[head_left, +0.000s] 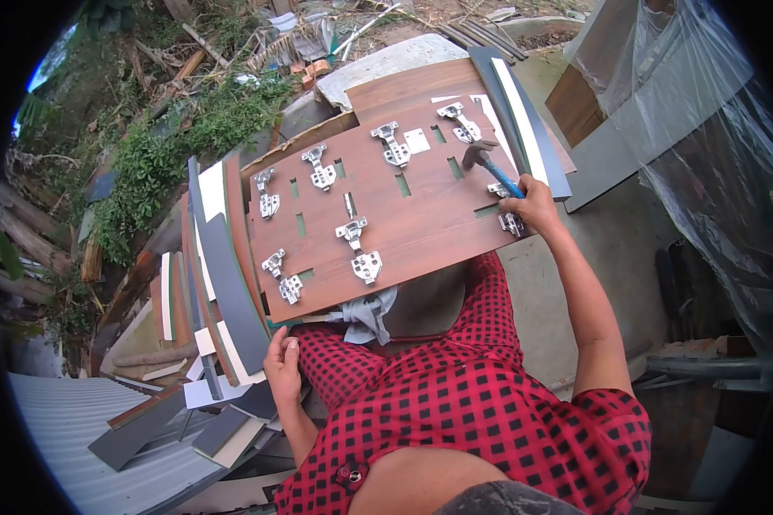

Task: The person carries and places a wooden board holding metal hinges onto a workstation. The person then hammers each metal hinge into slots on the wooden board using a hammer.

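Observation:
My right hand (532, 206) is wrapped round the blue handle of a hammer (498, 170), its dark head raised over the right side of a brown wood-grain board (438, 206). Several silver cabinet hinges (366, 266) lie spread across this board, among rectangular slots that show green. One hinge (510, 223) is at the right edge, just below my right hand. My left hand (283, 365) is beside the board's lower left corner, fingers loosely bent and thumb apart, with nothing visible in it. A small metal piece (349, 204) lies near the middle.
Grey and white panel strips (232, 275) lean along the board's left side. Offcuts (232, 433) lie on corrugated sheet metal (86, 429). A grey cloth (371, 316) hangs below the board's front edge. Plastic sheeting (687, 112) drapes over panels at the right.

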A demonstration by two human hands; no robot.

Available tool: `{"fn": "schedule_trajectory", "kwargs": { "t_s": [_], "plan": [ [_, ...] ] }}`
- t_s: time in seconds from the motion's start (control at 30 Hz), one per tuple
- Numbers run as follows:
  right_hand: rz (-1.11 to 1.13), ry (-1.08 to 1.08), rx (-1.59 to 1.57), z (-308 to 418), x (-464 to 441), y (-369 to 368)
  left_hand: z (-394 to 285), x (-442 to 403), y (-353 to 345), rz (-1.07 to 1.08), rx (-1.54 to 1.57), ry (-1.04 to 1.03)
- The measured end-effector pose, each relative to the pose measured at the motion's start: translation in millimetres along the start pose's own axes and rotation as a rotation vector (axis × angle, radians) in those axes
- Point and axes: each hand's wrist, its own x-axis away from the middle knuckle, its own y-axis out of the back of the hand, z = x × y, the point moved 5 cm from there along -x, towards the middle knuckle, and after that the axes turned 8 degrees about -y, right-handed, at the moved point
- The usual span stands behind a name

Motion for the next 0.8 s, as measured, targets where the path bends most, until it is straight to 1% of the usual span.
{"fn": "schedule_trajectory", "kwargs": {
  "t_s": [0.13, 0.2, 0.3, 0.33, 0.43, 0.5, 0.6, 0.7, 0.73, 0.77, 0.8],
  "plan": [
    [-0.025, 0.064, -0.029, 2, -5, 3, -2, -1, -3, 0.009, -0.027, -0.008],
    [0.041, -0.012, -0.255, 1, -9, 1, -3, -2, -3, 0.01, -0.022, -0.015],
    [0.035, 0.025, -0.318, 11, -20, 5, 1, -4, -4, 0.016, -0.001, -0.028],
    [0.014, 0.074, -0.272, 17, -26, 4, 2, -6, -5, 0.015, 0.017, -0.036],
    [-0.054, 0.13, -0.262, 42, -39, -1, 2, -8, -6, 0.012, 0.016, -0.042],
    [-0.047, 0.121, -0.221, 55, -46, -6, -4, -5, -7, 0.011, 0.016, -0.057],
    [-0.048, 0.079, 0.035, 66, -53, -14, -4, -2, -4, 0.01, 0.009, -0.078],
    [-0.02, 0.07, 0.052, 64, -61, -20, 1, 4, 6, -0.01, 0.015, -0.058],
    [0.001, 0.037, -0.015, 58, -64, -23, 4, 6, 10, -0.021, 0.028, -0.029],
    [0.006, 0.041, -0.014, 52, -67, -28, 5, 7, 12, -0.026, 0.028, -0.026],
    [-0.019, 0.098, -0.098, 51, -67, -29, 6, 8, 14, -0.038, 0.012, -0.023]
  ]
}}
